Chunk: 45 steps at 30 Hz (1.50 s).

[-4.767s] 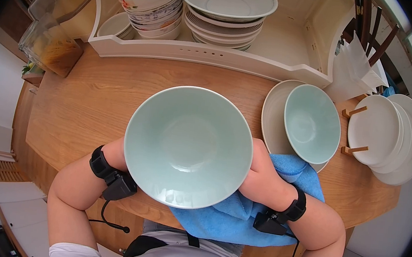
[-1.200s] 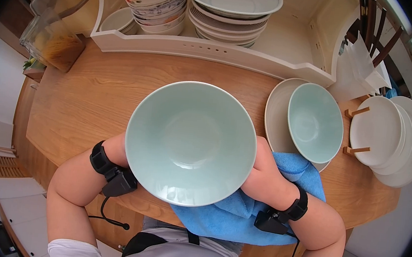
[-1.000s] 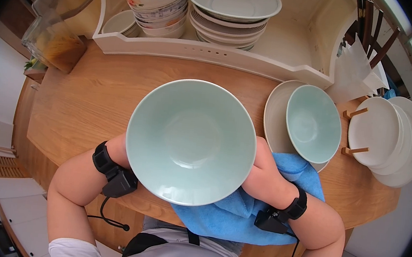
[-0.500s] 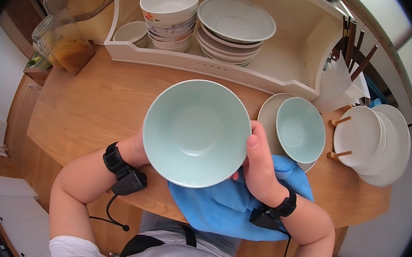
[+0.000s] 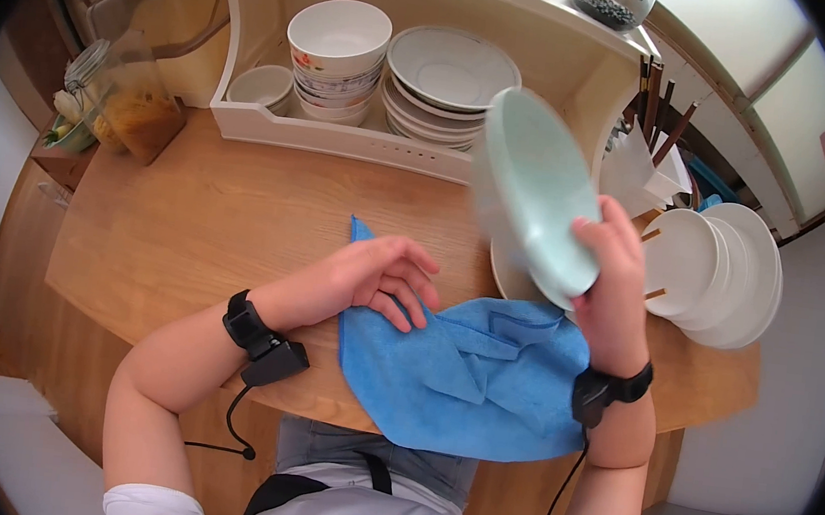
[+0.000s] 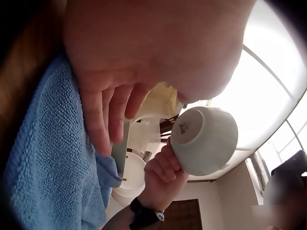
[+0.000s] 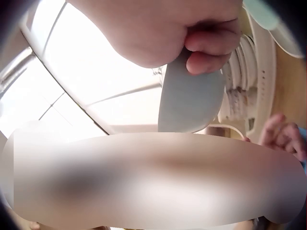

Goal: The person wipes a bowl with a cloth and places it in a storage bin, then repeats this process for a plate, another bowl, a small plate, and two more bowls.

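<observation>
My right hand (image 5: 616,279) grips a pale green bowl (image 5: 531,185) at its rim, thumb on the inner side. The bowl is raised and tipped nearly on its side, slightly blurred. In the left wrist view its underside and foot ring (image 6: 188,127) face the camera. My left hand (image 5: 370,278) is empty, its fingers loosely bent over the edge of a blue cloth (image 5: 461,373) that lies crumpled at the table's front. Under the raised bowl a plate (image 5: 503,272) shows only in part. In the right wrist view another pale green bowl (image 7: 264,13) appears at the top corner.
A cream rack (image 5: 344,145) along the back holds stacked bowls (image 5: 340,34) and stacked plates (image 5: 452,71). White plates (image 5: 684,261) stand in a wooden holder at right, near a chopstick container (image 5: 633,165). A glass jar (image 5: 142,108) stands at back left.
My left hand has let go of the bowl and come down by the cloth. My right hand has carried the bowl up and right, tipping it sideways. The head view has shifted.
</observation>
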Each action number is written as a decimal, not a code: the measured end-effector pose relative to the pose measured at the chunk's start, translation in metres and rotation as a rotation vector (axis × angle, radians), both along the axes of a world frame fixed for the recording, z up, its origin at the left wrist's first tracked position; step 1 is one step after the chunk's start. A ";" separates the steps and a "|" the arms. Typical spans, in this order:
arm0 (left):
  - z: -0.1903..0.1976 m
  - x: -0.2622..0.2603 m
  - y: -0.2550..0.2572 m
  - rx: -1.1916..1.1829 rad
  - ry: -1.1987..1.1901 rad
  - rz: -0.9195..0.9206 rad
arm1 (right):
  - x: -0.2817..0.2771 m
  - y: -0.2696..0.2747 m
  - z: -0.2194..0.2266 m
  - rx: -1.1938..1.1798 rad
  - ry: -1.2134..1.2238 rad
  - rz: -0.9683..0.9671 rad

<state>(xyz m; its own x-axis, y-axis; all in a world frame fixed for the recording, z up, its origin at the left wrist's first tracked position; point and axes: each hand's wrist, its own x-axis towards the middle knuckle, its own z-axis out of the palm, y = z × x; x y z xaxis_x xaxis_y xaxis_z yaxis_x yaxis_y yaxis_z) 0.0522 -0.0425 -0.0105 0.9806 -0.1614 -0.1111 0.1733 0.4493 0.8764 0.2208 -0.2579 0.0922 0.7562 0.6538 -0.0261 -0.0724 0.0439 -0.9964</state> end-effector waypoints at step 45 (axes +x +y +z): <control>-0.010 -0.001 0.001 0.284 -0.088 -0.107 | 0.237 0.092 -0.068 -1.531 -1.348 0.191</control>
<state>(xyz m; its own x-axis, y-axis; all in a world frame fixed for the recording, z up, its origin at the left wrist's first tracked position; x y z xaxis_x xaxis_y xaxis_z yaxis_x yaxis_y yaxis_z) 0.0513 -0.0412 -0.0208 0.9675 -0.2391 -0.0820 0.1243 0.1675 0.9780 0.4583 -0.1663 0.0241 0.7019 0.7027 -0.1163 0.6856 -0.6223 0.3777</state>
